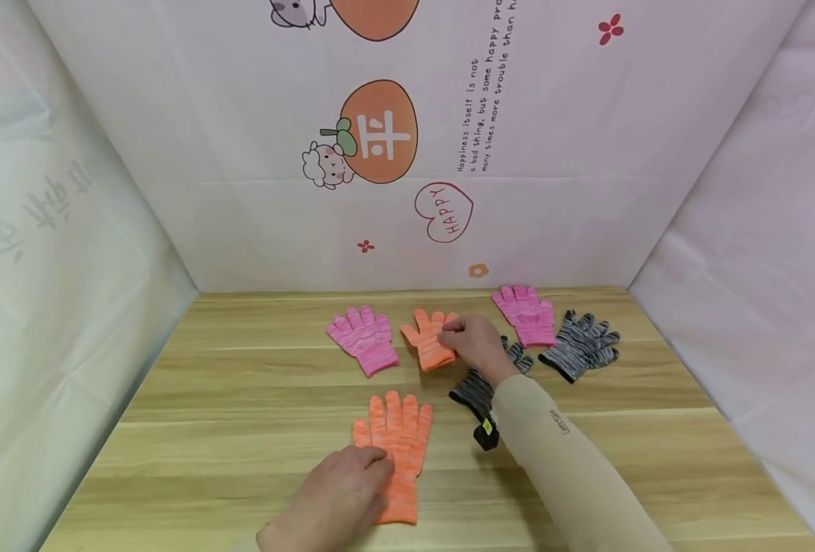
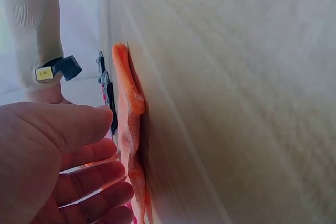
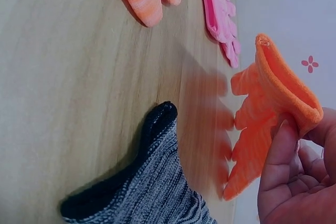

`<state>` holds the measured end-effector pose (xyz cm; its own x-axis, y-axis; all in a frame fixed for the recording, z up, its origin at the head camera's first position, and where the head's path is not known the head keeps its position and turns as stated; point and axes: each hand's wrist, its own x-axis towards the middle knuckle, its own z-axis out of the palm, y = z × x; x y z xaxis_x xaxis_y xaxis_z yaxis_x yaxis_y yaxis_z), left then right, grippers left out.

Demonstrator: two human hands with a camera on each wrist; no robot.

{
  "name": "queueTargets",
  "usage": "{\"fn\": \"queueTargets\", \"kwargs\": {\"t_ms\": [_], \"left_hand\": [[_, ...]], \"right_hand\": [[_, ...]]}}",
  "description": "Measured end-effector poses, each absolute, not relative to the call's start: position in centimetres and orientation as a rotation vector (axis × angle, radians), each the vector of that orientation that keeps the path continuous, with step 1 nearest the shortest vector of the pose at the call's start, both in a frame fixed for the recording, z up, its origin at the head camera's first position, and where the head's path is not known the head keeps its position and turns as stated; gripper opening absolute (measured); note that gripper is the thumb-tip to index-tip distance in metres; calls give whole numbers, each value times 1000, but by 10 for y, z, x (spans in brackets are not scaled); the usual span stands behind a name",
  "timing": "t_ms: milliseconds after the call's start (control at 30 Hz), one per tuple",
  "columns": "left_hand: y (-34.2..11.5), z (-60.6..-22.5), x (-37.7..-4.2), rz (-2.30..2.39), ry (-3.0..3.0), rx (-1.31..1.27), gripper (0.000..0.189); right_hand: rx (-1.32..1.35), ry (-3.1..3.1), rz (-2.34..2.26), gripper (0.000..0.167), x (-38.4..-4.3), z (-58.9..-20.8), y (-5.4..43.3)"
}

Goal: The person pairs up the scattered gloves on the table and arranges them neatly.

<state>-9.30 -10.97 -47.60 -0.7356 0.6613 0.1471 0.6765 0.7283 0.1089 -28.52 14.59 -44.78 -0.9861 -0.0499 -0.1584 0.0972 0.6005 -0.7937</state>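
Observation:
My right hand pinches an orange knit glove at its cuff. In the right wrist view that cuff gapes open between thumb and fingers, and the glove's fingers hang close over the table. A second orange glove lies flat near the front, fingers pointing away from me. My left hand rests at its left side, fingertips on it; the left wrist view shows these fingers loosely extended. Under my right forearm lies a black-and-grey glove, partly hidden in the head view.
One pink glove lies left of the lifted orange glove, another pink glove at the back right. Beside that sits a second black-and-grey glove. White printed sheets wall the wooden table at the back and sides.

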Motion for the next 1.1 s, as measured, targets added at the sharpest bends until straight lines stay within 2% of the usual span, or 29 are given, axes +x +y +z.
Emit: {"fn": "queueTargets", "kwargs": {"t_ms": [367, 800, 1100], "left_hand": [[-112, -472, -96, -257, -2886, -1013, 31], [-111, -472, -100, -298, -2876, -991, 25], [-112, -472, -104, -393, -2785, -951, 15]], "right_hand": [[45, 2652, -1409, 31, -275, -445, 143], [11, 2632, -1480, 34, -260, -441, 140], [3, 2642, -1500, 32, -248, -438, 136]]}}
